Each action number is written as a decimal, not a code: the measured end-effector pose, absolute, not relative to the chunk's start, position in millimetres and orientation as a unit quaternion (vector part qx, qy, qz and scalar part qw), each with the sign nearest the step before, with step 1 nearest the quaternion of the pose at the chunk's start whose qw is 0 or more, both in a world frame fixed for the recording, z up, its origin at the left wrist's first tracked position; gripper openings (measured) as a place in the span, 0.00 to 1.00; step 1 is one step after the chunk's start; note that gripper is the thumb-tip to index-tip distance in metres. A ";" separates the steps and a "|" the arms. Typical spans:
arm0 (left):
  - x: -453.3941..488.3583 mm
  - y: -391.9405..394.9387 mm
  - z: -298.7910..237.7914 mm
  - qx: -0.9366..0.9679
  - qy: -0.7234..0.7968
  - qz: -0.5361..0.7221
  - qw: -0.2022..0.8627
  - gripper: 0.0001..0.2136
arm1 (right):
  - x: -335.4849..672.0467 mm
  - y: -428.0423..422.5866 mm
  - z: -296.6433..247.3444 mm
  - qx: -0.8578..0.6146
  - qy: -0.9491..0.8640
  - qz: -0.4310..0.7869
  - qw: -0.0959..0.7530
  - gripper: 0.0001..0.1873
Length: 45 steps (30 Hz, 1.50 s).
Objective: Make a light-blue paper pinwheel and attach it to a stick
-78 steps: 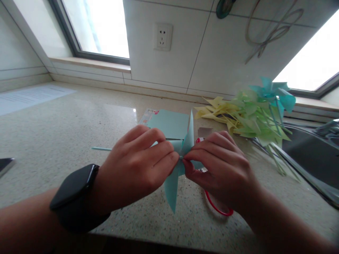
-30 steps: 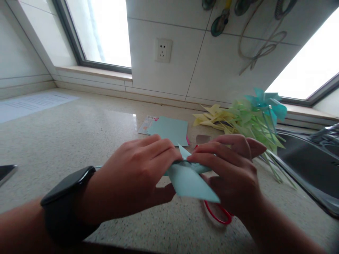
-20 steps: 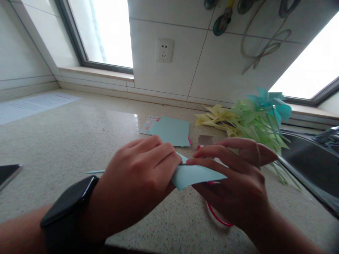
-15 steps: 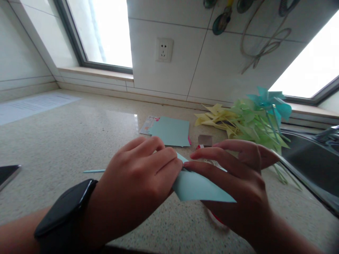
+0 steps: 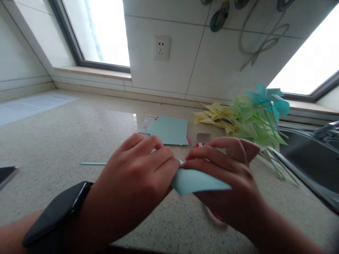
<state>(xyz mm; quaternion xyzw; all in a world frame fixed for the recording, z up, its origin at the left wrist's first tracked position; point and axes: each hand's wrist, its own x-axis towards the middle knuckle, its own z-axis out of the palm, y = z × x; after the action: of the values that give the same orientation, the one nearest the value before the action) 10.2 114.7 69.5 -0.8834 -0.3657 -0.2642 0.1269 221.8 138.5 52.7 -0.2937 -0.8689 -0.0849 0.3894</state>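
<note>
Both my hands meet over a light blue paper pinwheel (image 5: pixel 197 180) just above the speckled countertop (image 5: pixel 66 141). My left hand (image 5: pixel 137 180), with a black watch on the wrist, is closed on the pinwheel's centre, and its thin blue stick (image 5: pixel 92 163) pokes out to the left. My right hand (image 5: pixel 225 173) pinches the paper at the centre from the right, fingertips touching those of the left hand. A flat blue blade sticks out below the fingers.
Blue paper sheets (image 5: pixel 169 129) lie behind the hands. A pile of yellow, green and blue pinwheels (image 5: pixel 249 118) sits at the right, beside a sink (image 5: pixel 312 158). Red scissor handles (image 5: pixel 215 216) show under my right hand. A dark phone (image 5: pixel 5 174) lies at the left edge.
The pinwheel has turned from upright to lying flatter between my fingers. My right hand's fingers have shifted over the blades, covering the red scissor handles more.
</note>
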 end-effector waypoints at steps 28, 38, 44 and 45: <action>-37.4 156.6 80.6 -0.840 -0.431 -0.262 -0.201 0.16 | 254.7 191.1 63.6 -0.405 -0.743 0.051 0.530 0.16; -35.5 171.5 58.4 -0.785 -0.416 -0.204 -0.411 0.13 | 264.9 211.2 55.9 -0.399 -0.735 0.127 0.533 0.08; -33.0 174.1 44.8 -0.696 -0.424 -0.225 -0.534 0.10 | 265.3 216.7 49.9 -0.408 -0.711 0.157 0.551 0.09; -31.8 173.9 42.1 -0.690 -0.425 -0.227 -0.540 0.11 | 265.1 217.0 49.3 -0.411 -0.707 0.160 0.553 0.08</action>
<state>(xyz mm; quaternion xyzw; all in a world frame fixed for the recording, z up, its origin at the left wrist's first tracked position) -31.8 173.9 42.1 -0.6905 -0.4251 -0.2266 -0.5397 265.1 217.0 49.3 -0.4111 -0.7070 0.1604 0.5526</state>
